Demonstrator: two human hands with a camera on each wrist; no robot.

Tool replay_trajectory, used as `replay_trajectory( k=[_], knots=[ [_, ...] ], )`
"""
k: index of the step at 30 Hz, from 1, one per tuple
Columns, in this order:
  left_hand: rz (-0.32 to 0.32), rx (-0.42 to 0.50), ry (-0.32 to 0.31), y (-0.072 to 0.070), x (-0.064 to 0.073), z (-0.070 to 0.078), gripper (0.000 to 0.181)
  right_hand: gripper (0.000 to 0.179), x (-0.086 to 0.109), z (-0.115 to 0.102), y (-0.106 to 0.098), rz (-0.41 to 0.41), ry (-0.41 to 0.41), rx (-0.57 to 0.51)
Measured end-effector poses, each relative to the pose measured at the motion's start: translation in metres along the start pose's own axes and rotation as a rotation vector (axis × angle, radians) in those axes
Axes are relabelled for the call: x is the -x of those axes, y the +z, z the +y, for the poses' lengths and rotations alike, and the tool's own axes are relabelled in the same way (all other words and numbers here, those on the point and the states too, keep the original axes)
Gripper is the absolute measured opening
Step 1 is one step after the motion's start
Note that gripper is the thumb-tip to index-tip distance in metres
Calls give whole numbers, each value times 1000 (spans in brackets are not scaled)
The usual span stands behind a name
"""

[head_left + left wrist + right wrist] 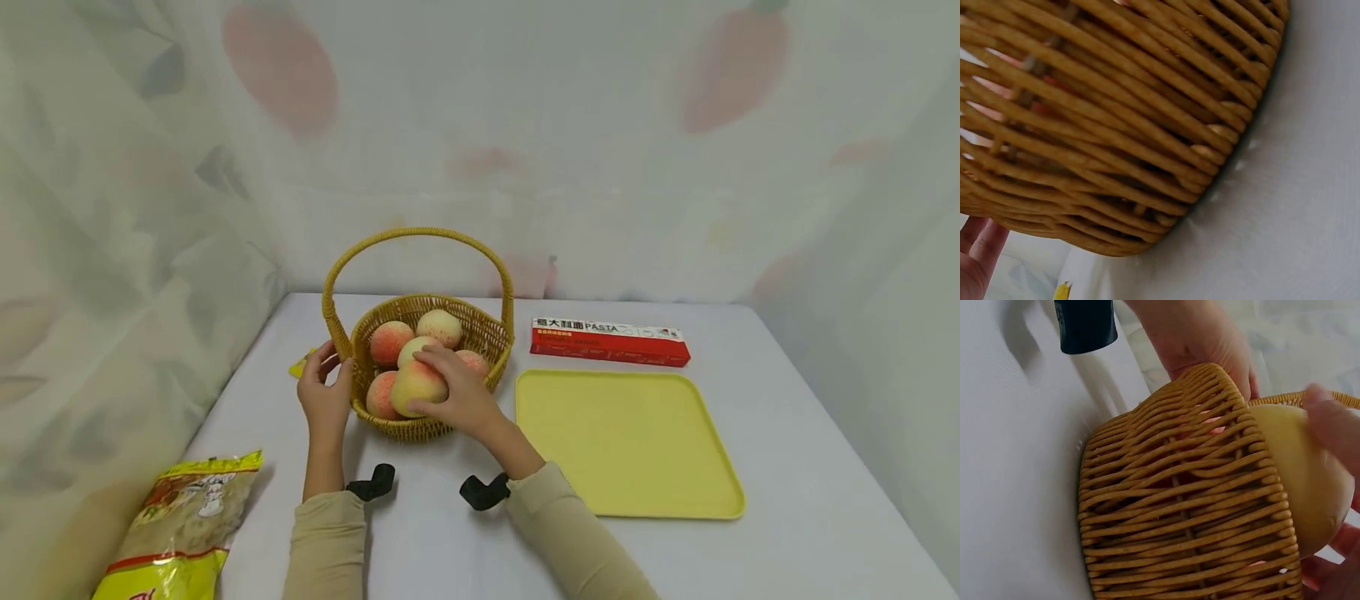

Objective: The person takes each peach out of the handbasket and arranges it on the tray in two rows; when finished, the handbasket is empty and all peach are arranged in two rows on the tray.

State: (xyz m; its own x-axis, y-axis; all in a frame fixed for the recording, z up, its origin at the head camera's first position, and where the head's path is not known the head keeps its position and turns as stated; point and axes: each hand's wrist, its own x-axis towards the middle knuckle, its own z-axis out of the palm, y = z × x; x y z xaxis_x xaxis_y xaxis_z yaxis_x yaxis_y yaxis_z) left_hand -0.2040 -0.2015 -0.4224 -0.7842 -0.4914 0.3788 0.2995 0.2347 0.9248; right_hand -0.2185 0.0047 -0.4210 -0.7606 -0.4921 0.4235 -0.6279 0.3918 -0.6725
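A woven basket [420,429] with a tall arched handle stands on the white table, holding several peaches, some pinkish red [391,342] and some pale [439,328]. At its left side, my left hand [327,400] grips the rim near the foot of the handle, thumb toward the front. In the left wrist view, the basket's weave [1104,125] covers most of that hand; only a few fingers [988,247] show. My right hand [467,398] holds a yellow-and-pink peach [417,388] over the front of the basket. The right wrist view shows this peach [1300,475] at the rim.
To the right of the basket lies a yellow tray [622,442], with a red-and-white pasta box [610,342] behind it. A yellow bag of food [183,525] lies at the front left. Beyond my left hand is a small yellow packet [300,364]. Fabric walls surround the table.
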Motion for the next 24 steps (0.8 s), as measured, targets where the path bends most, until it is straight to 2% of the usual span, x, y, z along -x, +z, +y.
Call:
replay_trajectory(
  k=[4, 7, 12, 17, 21, 24],
  knots=[
    [15, 6, -21, 6, 0, -6, 36, 76, 1, 1, -3, -55, 23, 89],
    [32, 5, -54, 6, 0, -7, 35, 74, 0, 1, -1, -45, 28, 73],
    [50, -3, -71, -1, -3, -6, 34, 71, 1, 0, -4, 76, -21, -27],
    [42, -20, -79, -1, -2, -8, 34, 72, 16, 5, -32, 223, -64, -83],
    [44, -25, -80, 3, -2, -8, 34, 73, 34, 22, -61, 311, -22, -88],
    [44, -8, -87, 6, -4, -10, 34, 73, 48, 43, -79, 352, 61, -45]
  ],
)
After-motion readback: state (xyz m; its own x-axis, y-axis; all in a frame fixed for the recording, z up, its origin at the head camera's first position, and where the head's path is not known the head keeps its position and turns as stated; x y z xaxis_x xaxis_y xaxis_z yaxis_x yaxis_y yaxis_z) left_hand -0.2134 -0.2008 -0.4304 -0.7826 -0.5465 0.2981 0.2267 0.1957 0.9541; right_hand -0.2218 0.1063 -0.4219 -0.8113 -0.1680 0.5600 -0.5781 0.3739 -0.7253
